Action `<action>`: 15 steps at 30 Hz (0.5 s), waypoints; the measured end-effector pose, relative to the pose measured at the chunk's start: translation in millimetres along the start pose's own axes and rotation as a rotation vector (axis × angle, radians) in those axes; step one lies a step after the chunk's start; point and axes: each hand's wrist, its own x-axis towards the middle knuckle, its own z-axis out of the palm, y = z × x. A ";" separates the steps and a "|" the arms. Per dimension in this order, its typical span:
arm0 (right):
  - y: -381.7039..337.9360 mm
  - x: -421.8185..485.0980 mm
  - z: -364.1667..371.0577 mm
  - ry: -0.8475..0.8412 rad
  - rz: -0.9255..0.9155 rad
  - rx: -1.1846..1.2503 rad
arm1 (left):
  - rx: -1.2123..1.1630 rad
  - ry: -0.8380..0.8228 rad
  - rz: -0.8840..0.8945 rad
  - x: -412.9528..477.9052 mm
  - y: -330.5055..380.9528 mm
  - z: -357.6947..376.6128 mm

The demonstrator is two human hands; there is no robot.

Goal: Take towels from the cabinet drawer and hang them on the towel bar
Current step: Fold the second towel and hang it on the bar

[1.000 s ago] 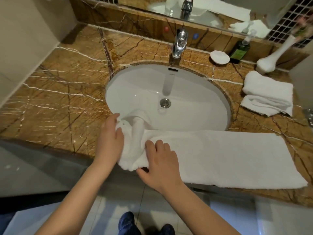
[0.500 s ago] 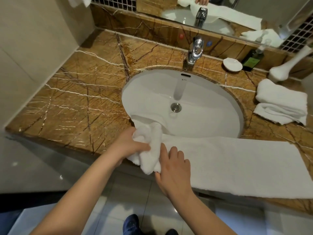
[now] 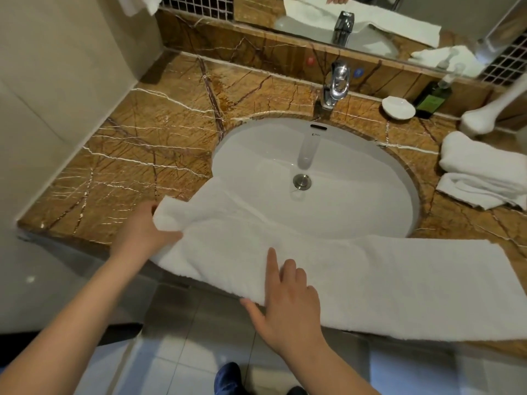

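Towel (image 3: 356,275), white and opened out long, lies along the front edge of the tabletop (image 3: 142,155), just in front of the sink (image 3: 342,212). Its left part drapes over the near rim of the sink and its right end runs to the right border of my view. The near edge of the towel hangs a little past the front of the tabletop, above the tiled floor (image 3: 182,323).

I see my left hand (image 3: 142,232) gripping the left end of the towel, thumb on top of the cloth and fingers curled under the corner, which is lifted slightly. My right hand (image 3: 288,306) rests flat on the near edge of the towel, fingers fairly straight and pressed on the cloth, thumb spread out to the side off the edge; it grips nothing.

At the back of the sink stands a chrome tap (image 3: 338,84), with the drain (image 3: 302,181) below it. On the right of the tabletop sit folded towels (image 3: 482,178), well apart from my hands. Behind them are a white vase (image 3: 482,118), a dark bottle (image 3: 433,98) and a small white dish (image 3: 398,108). A mirror (image 3: 313,21) runs along the back wall
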 end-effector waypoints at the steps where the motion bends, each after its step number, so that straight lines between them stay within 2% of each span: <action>1: 0.4 2.2 -4.0 -0.010 -0.001 0.023 | -0.007 0.022 -0.014 1.9 -2.1 -1.4; 5: -2.8 30.4 -31.9 0.174 -0.111 0.168 | 0.002 0.042 0.141 1.7 -1.3 -1.8; 7: -13.6 55.6 -42.1 0.206 -0.190 0.215 | -0.053 0.026 0.229 0.0 -1.2 -1.0; 11: -44.8 103.4 -46.1 0.186 -0.268 0.294 | -0.166 0.042 0.415 -1.2 0.9 -5.5; 13: -57.0 120.7 -42.6 0.170 -0.319 0.376 | -0.263 -0.029 0.489 -0.6 5.3 -8.1; 15: -63.6 133.4 -40.7 0.108 -0.322 0.572 | -0.297 -0.113 0.578 3.5 9.5 -11.5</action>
